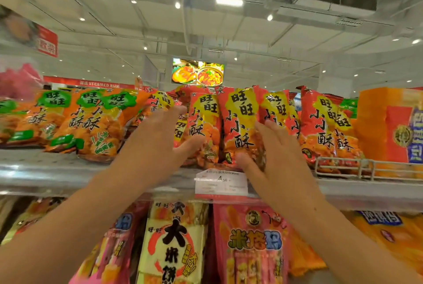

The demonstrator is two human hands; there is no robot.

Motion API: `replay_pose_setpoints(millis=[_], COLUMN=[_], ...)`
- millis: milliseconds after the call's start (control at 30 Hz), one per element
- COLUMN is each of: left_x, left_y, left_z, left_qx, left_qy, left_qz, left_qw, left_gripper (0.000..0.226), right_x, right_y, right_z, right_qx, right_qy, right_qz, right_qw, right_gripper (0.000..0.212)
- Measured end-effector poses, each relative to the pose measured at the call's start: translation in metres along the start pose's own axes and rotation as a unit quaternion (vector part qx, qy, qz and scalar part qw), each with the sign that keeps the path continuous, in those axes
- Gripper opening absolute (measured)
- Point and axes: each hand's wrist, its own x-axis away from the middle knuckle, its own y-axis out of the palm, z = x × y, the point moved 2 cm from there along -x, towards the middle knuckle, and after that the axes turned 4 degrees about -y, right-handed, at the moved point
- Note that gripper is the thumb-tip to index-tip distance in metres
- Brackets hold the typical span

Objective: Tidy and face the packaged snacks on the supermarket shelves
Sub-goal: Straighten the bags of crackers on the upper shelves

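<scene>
Red snack packs stand upright at the shelf front, labels facing out, bracketed between both hands so they can be squared into a tidy block. Left hand comes in on the left flank, fingers straight and spread, thumb pressing the face of the leftmost red pack; it clasps nothing. Right hand mirrors it, fingers extended against the right-side pack, thumb low on the front. Further left of the left hand, orange packs lean loosely. Just below the hands hangs a price tag.
</scene>
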Motion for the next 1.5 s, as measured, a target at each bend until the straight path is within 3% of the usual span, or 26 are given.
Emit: replay_pose_setpoints(millis=[67, 133, 267, 433, 633, 767, 967, 1167, 1300, 1400, 1500], left_x=[0.015, 0.032, 0.063, 0.096, 0.132, 0.13, 0.128, 0.13, 0.13, 0.124, 0.109], left_y=[-0.012, -0.021, -0.042, -0.087, -0.148, -0.183, -0.181, -0.212, -0.246, -0.28, -0.32], left_z=[-0.012, -0.029, -0.083, -0.164, -0.274, -0.353, -0.398, -0.414, -0.444, -0.482, -0.52], left_qx=[-0.026, -0.073, -0.199, -0.234, -0.246, -0.275, -0.219, -0.129, -0.107, -0.138, -0.184], left_qy=[0.029, 0.034, -0.003, -0.064, -0.117, -0.122, -0.08, 0.019, 0.095, 0.107, 0.07], left_qz=[0.062, 0.075, 0.056, 0.064, 0.065, 0.032, -0.011, 0.054, 0.171, 0.224, 0.195], left_qw=[0.997, 0.994, 0.978, 0.968, 0.96, 0.953, 0.972, 0.99, 0.975, 0.959, 0.961], left_gripper=[0.052, 0.047, 0.048, 0.047, 0.065, 0.069, 0.069, 0.063, 0.054, 0.048, 0.047], right_x=[0.007, 0.011, 0.012, 0.002, 0.008, 0.012, -0.015, -0.067, -0.1, -0.127, -0.151], right_y=[-0.002, 0.009, 0.047, 0.092, 0.132, 0.138, 0.158, 0.197, 0.222, 0.242, 0.248], right_z=[-0.021, -0.051, -0.125, -0.212, -0.257, -0.286, -0.398, -0.491, -0.548, -0.592, -0.635], right_qx=[0.014, -0.041, -0.112, -0.092, 0.078, 0.09, 0.017, -0.025, -0.068, -0.071, -0.091], right_qy=[-0.098, -0.176, -0.236, -0.285, -0.273, -0.201, -0.234, -0.256, -0.28, -0.317, -0.315], right_qz=[0.08, 0.094, 0.018, -0.09, -0.147, -0.108, -0.084, -0.054, -0.052, -0.064, -0.108], right_qw=[0.992, 0.979, 0.965, 0.95, 0.947, 0.969, 0.968, 0.965, 0.956, 0.943, 0.938], right_gripper=[0.048, 0.041, 0.041, 0.056, 0.071, 0.073, 0.057, 0.055, 0.056, 0.055, 0.048])
